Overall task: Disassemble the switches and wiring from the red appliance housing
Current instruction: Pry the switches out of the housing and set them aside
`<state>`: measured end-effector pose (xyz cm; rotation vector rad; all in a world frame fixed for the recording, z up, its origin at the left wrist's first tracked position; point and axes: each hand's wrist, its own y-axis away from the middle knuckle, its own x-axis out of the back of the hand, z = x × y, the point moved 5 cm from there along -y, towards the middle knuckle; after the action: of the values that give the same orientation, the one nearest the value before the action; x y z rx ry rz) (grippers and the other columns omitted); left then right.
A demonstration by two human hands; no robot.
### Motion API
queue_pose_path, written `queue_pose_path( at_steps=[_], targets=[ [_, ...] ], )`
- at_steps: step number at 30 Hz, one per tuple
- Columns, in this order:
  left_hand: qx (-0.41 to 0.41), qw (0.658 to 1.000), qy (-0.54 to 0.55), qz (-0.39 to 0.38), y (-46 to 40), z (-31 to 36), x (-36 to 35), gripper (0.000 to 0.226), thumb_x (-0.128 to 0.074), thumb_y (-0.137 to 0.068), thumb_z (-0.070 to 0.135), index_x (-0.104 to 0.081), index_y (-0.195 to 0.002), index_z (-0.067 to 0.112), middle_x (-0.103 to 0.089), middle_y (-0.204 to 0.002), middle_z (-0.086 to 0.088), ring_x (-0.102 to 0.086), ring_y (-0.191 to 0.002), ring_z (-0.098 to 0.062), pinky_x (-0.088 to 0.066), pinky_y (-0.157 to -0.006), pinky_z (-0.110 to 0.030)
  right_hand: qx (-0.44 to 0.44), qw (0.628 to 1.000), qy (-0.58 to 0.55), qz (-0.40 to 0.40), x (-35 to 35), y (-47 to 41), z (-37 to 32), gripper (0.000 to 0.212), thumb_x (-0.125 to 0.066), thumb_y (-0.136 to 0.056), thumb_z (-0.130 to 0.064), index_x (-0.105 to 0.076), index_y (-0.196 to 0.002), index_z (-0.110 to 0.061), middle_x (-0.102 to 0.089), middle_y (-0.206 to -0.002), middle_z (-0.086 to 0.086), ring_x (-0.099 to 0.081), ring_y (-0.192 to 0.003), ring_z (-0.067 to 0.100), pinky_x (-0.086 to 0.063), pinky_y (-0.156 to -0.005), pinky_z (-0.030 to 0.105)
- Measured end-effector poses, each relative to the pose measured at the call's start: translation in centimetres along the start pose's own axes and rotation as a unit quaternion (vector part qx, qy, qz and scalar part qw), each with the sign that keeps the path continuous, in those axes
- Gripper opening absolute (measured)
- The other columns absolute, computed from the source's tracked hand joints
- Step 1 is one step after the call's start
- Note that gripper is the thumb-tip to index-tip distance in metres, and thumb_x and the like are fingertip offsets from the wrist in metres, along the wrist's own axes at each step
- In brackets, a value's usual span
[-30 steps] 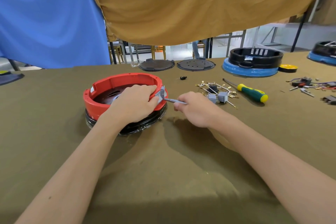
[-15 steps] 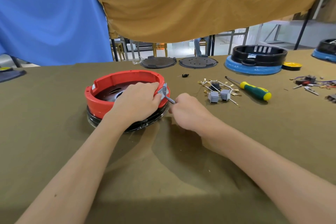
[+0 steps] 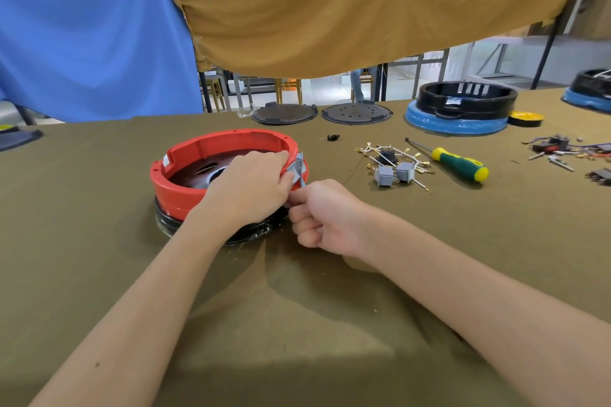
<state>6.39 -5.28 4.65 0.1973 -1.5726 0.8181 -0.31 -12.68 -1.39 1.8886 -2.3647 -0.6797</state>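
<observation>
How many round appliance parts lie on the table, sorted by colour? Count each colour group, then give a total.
Red housing on a black base, held by the left hand: 1
Black housing on a blue base: 1, plus 1 more cut off by the right edge
Dark flat round plates: 2
Total: 5

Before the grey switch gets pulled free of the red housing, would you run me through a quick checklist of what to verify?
1. Red housing steadied: ok, left hand grips its rim.
2. Grey switch reachable: ok, it sticks out at the rim.
3. Right hand on the thin tool: ok, pinched at the switch.
4. Wires behind the switch detached: cannot tell, hidden.
5. Screwdriver nearby: ok, lying on the table.
6. Removed switches set aside: ok.
</observation>
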Motion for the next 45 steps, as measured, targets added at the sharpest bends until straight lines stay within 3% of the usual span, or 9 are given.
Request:
queue_pose_path(
  at_steps=[4, 9, 13, 19, 27, 32, 38, 43, 45],
  targets=[
    [-0.009, 1.000, -0.002, 0.006, 0.1, 0.1, 0.2, 0.019, -0.042, -0.102, 0.030, -0.054, -0.095, 0.017, -0.062, -0.088, -0.003, -0.051, -0.073, -0.022, -0.031, -0.065, -0.034, 0.037, 0.984, 0.165, 0.055, 0.9, -0.1, -0.7, 0.023, -0.040, -0.101, -0.014, -0.046, -0.079, -0.016, -0.033, -0.040, -0.006, -0.020, -0.035, 0.009, -0.017, -0.034, 0.016],
    [-0.016, 1.000, 0.012, 0.006, 0.6, 0.1, 0.3, 0.024, -0.042, -0.100, 0.031, -0.060, -0.101, 0.016, -0.067, -0.091, -0.003, -0.057, -0.079, -0.026, -0.041, -0.068, -0.038, 0.109, 0.935, 0.309, 0.134, 3.6, 0.4, -3.3, 0.012, -0.047, -0.098, -0.015, -0.055, -0.090, -0.010, -0.037, -0.064, 0.003, -0.027, -0.051, 0.016, -0.022, -0.043, 0.025],
    [-0.012, 1.000, 0.007, 0.017, 0.7, 0.0, 0.0, 0.023, -0.041, -0.099, 0.033, -0.056, -0.093, 0.016, -0.064, -0.083, -0.002, -0.056, -0.074, -0.024, -0.033, -0.062, -0.036, 0.094, 0.933, 0.323, 0.124, 2.9, 0.3, -2.4, 0.016, -0.044, -0.097, -0.012, -0.053, -0.084, -0.014, -0.036, -0.061, 0.002, -0.025, -0.053, 0.017, -0.020, -0.041, 0.020],
    [0.005, 0.999, -0.008, 0.040, 0.8, -0.2, -0.1, 0.039, -0.039, -0.102, 0.037, -0.056, -0.127, 0.013, -0.069, -0.113, -0.010, -0.064, -0.096, -0.031, -0.051, -0.082, -0.043, 0.044, 0.950, 0.300, 0.076, 2.2, 1.5, -1.1, 0.017, -0.044, -0.096, -0.011, -0.054, -0.082, -0.013, -0.036, -0.045, -0.004, -0.024, -0.036, 0.010, -0.019, -0.035, 0.017],
    [-0.017, 0.999, -0.008, 0.049, 0.5, 0.1, 0.0, 0.037, -0.040, -0.103, 0.034, -0.057, -0.128, 0.012, -0.070, -0.112, -0.008, -0.065, -0.093, -0.024, -0.045, -0.076, -0.033, 0.046, 0.944, 0.314, 0.094, 1.5, 1.2, -1.1, 0.017, -0.044, -0.101, -0.013, -0.051, -0.085, -0.014, -0.038, -0.060, 0.002, -0.027, -0.050, 0.016, -0.023, -0.038, 0.023],
    [-0.019, 0.999, -0.010, 0.040, 0.4, 0.1, 0.1, 0.029, -0.041, -0.103, 0.032, -0.059, -0.115, 0.014, -0.070, -0.100, -0.005, -0.061, -0.080, -0.021, -0.041, -0.068, -0.033, 0.040, 0.954, 0.287, 0.074, 1.0, 0.3, -0.7, 0.018, -0.043, -0.099, -0.014, -0.045, -0.082, -0.017, -0.036, -0.057, 0.000, -0.026, -0.045, 0.014, -0.024, -0.034, 0.019],
    [-0.016, 0.999, -0.006, 0.033, 0.3, 0.2, 0.1, 0.031, -0.042, -0.103, 0.032, -0.060, -0.119, 0.012, -0.070, -0.104, -0.005, -0.063, -0.083, -0.021, -0.047, -0.072, -0.034, 0.118, 0.877, 0.452, 0.107, 1.0, -0.3, -1.5, 0.028, -0.042, -0.094, -0.005, -0.040, -0.069, -0.017, -0.040, -0.067, 0.001, -0.036, -0.054, 0.013, -0.034, -0.046, 0.024],
    [-0.011, 0.999, -0.001, 0.035, 0.5, 0.0, 0.1, 0.025, -0.043, -0.100, 0.033, -0.061, -0.102, 0.015, -0.068, -0.088, -0.002, -0.058, -0.075, -0.024, -0.036, -0.063, -0.033, 0.095, 0.882, 0.443, 0.131, 3.9, 0.3, -3.1, 0.014, -0.051, -0.094, -0.008, -0.059, -0.084, -0.007, -0.043, -0.062, 0.006, -0.034, -0.048, 0.020, -0.025, -0.038, 0.021],
    [-0.009, 0.999, 0.004, 0.035, 0.5, -0.1, 0.1, 0.025, -0.044, -0.099, 0.034, -0.061, -0.099, 0.015, -0.066, -0.083, 0.000, -0.057, -0.071, -0.021, -0.034, -0.060, -0.032, 0.096, 0.869, 0.470, 0.123, 4.5, 0.7, -3.7, 0.017, -0.055, -0.095, -0.010, -0.062, -0.079, -0.011, -0.046, -0.061, 0.005, -0.037, -0.048, 0.021, -0.028, -0.040, 0.022]
  ],
)
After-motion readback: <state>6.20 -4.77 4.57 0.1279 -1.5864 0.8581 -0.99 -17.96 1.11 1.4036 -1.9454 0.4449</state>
